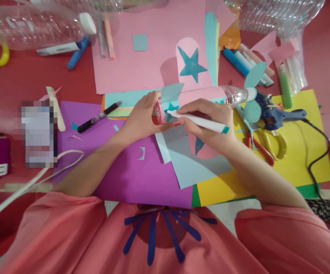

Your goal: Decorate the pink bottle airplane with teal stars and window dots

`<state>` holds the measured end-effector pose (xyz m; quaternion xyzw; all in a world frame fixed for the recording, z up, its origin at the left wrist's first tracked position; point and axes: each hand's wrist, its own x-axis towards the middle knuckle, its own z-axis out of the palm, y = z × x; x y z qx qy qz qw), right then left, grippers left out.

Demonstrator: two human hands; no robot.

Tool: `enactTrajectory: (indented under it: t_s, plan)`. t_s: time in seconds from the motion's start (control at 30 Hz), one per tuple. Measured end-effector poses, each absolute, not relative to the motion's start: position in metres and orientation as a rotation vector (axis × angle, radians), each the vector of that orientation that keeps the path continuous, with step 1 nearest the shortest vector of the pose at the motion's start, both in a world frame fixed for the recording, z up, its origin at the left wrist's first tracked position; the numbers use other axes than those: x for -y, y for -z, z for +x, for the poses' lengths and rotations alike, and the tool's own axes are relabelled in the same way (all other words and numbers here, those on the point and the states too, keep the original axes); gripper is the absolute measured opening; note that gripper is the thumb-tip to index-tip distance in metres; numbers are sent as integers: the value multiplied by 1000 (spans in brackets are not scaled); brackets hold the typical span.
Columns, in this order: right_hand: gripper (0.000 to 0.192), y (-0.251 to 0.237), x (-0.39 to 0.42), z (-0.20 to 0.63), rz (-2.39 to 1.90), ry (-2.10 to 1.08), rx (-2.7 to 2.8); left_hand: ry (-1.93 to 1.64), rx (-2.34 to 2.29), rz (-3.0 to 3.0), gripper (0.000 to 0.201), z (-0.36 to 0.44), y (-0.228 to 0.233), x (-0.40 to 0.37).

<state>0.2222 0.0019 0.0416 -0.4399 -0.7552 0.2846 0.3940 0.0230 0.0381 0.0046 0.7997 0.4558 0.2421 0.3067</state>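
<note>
We see the left hand [143, 116] curled around the end of a pink-wrapped bottle [199, 99] lying on its side over the paper sheets, holding it steady. The right hand [210, 123] is closed on a white marker [197, 121], its tip touching the teal star [170, 108] stuck on the bottle's wrapping (the marker's teal end points away to the right). The bottle's clear neck [233, 95] reaches towards the blue glue gun [279, 114], with scissors [265, 144] just beside it on the yellow sheet [302, 152]. A black pen [99, 117] lies near the left hand, on the purple sheet [125, 171]
</note>
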Motion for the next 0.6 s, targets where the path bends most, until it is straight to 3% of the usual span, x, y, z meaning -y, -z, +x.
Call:
enactTrajectory:
  t_s: [0.6]
  plan:
    - [10,-41,-2,224,-1088,-659,1921,-647,-1197,2134,59,22,-1,-38]
